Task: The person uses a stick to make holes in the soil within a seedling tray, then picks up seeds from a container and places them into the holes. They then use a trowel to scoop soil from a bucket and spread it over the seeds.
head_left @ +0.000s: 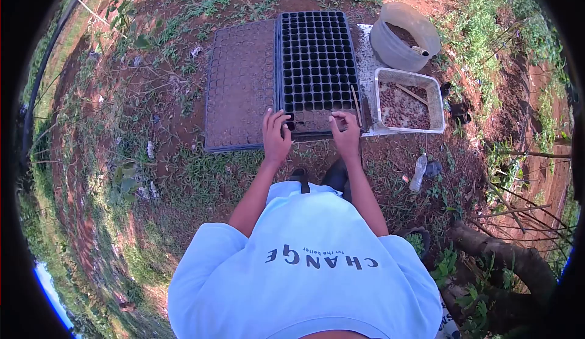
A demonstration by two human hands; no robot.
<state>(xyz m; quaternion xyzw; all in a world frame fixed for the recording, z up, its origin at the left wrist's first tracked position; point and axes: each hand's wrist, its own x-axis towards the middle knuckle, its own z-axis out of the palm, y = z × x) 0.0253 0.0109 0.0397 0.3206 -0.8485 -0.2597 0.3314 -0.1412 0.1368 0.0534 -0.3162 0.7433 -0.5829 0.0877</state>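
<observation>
A black seedling tray (317, 58) with rows of small square cells lies in front of me. Most of its cells look dark and hollow, while the rows nearest me are filled with brown soil (314, 118). My left hand (277, 136) is at the tray's near left corner, fingers apart, with nothing visible in it. Over the near right part of the soil-filled rows is my right hand (347, 134). Its thumb and bent forefinger come close together, and anything between them is too small to make out. A thin stick (356, 104) lies along the tray's right edge.
Left of the black tray lies a soil-covered tray (241, 89). To the right are a white tub (441, 98) holding small reddish-brown pieces and a wooden stick (412, 94), and a translucent round container (390, 46). A plastic bottle (418, 173) lies on the grassy ground.
</observation>
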